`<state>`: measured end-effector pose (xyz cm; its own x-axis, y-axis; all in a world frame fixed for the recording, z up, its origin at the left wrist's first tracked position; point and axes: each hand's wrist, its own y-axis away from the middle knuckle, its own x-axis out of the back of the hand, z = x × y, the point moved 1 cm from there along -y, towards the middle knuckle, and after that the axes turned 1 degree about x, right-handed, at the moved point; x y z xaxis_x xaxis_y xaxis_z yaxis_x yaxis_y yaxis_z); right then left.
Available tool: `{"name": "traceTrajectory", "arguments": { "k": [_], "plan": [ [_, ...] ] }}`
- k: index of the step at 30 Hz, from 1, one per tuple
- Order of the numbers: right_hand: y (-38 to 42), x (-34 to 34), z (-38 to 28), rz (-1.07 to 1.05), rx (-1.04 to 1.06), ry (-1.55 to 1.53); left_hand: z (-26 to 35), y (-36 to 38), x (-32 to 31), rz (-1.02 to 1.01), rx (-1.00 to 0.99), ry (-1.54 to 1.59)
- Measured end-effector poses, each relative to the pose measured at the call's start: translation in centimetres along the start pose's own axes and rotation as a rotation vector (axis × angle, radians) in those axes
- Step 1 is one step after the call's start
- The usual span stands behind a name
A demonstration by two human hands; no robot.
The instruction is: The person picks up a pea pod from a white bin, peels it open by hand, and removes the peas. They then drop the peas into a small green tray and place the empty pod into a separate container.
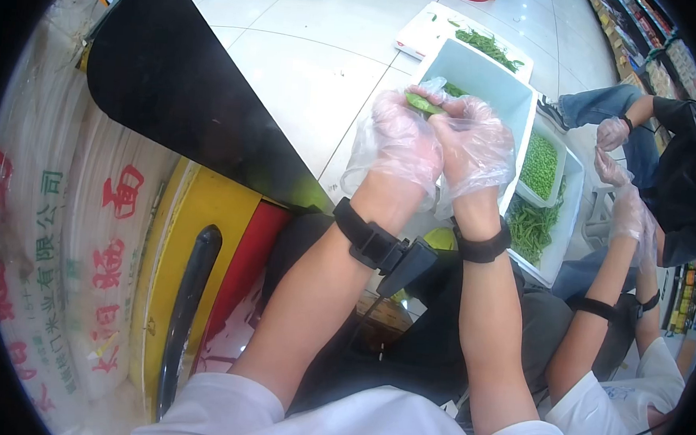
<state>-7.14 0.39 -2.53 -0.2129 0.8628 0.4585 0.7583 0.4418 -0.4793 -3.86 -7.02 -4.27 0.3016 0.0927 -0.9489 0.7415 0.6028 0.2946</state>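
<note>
From where I stand, a black panel [189,80] slants across the upper left, and co-workers' gloved hands [611,134] crowd the right edge, past a heap of green peas [539,164]. At upper centre, by a white box [503,87], the left hand [403,133] and right hand [478,138] angle inward, fingers curled, pinching a green pod [424,104] between them.

At one o'clock, crinkled, see-through plastic gloves [394,144] gleamed around a smooth pea pod [424,104]. The box [503,91] looked like matt foam. Floor tiles [285,66] at eleven shone; sacks [83,241] at nine were creased, shiny plastic. The wristbands [486,247] were matt fabric, the T-shirt [387,427] at six soft cloth, the jeans [594,107] at two denim.
</note>
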Motion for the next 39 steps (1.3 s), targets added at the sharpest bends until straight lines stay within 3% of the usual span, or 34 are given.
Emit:
{"name": "traceTrajectory", "arguments": {
  "k": [18,39],
  "plan": [
    [-0.3,0.0,0.0,-0.052,-0.017,0.117,-0.9,-0.2,0.0,0.091,0.037,-0.031],
    [-0.3,0.2,0.2,-0.012,-0.005,0.074,-1.2,-1.1,0.8,0.064,0.075,0.045]
  ]
}}
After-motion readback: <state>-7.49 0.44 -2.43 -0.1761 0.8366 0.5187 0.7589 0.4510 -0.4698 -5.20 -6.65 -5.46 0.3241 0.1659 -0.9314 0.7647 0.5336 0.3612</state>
